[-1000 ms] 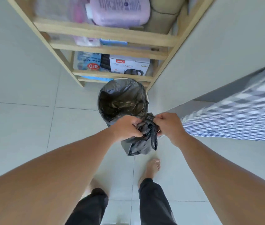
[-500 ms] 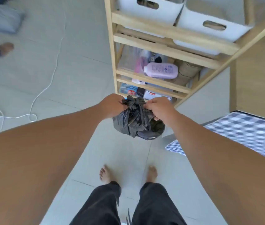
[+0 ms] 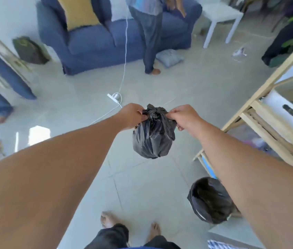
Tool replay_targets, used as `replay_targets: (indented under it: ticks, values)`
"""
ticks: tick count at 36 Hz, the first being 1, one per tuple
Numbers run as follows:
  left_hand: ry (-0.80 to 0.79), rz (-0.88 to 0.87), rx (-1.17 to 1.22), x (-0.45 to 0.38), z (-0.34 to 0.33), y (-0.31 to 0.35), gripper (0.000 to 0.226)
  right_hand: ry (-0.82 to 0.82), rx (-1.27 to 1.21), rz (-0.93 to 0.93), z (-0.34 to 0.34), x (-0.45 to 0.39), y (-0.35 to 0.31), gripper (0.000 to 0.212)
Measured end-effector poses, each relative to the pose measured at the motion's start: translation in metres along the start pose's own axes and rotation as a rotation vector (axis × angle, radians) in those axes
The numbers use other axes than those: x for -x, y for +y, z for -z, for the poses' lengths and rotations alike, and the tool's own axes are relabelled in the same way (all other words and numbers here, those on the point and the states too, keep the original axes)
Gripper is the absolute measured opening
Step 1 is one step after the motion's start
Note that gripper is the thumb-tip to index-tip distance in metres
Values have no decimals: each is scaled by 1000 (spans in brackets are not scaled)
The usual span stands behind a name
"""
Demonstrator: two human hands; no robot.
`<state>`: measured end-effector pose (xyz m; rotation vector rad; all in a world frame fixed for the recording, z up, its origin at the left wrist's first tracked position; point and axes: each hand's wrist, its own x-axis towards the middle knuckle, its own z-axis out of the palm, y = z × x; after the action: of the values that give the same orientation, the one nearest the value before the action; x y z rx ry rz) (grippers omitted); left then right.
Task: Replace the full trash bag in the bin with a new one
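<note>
A small full black trash bag hangs in the air in front of me, its top twisted into a knot. My left hand pinches the knot from the left and my right hand pinches it from the right. The bin stands on the floor at the lower right, partly behind my right forearm, with a black liner folded over its rim.
A wooden shelf unit with white boxes stands on the right. A white cable and power strip lie on the tiled floor ahead. A blue sofa, a white side table and two standing people's legs are farther off.
I have turned left, away from the shelf toward the room. The tied bag has come up and away from the bin, which now sits at the lower right.
</note>
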<state>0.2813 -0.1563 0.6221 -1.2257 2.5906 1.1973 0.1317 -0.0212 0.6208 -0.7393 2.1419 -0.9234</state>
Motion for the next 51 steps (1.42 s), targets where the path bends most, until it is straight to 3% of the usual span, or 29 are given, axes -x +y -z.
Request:
replay_targets:
  ticks: [10, 13, 17, 24, 30, 33, 36, 40, 44, 51]
  values:
    - [306, 252, 176, 128, 132, -143, 12, -368, 150, 308, -153, 31, -152, 15]
    - [358, 317, 240, 168, 161, -184, 22, -440, 180, 377, -201, 49, -185, 15]
    - [440, 397, 259, 243, 197, -245, 30, -541, 224, 463, -281, 85, -231, 9]
    - [594, 528, 268, 376, 239, -358, 23, -728, 245, 553, -430, 172, -291, 10]
    - [665, 645, 382, 490, 246, -447, 23, -887, 288, 604, -551, 249, -316, 15]
    - [734, 709, 422, 554, 248, -494, 12, -987, 355, 638, -617, 297, -331, 16]
    - [837, 771, 481, 607, 248, -532, 19, -1071, 425, 702, -677, 340, -346, 14]
    - [942, 840, 570, 662, 245, -577, 5, -1163, 492, 791, -743, 386, -364, 12]
    - [1039, 914, 652, 722, 242, -624, 16, -1267, 543, 873, -819, 435, -381, 17]
    - [1155, 1040, 728, 809, 242, -685, 16, -1432, 634, 978, -927, 517, -399, 17]
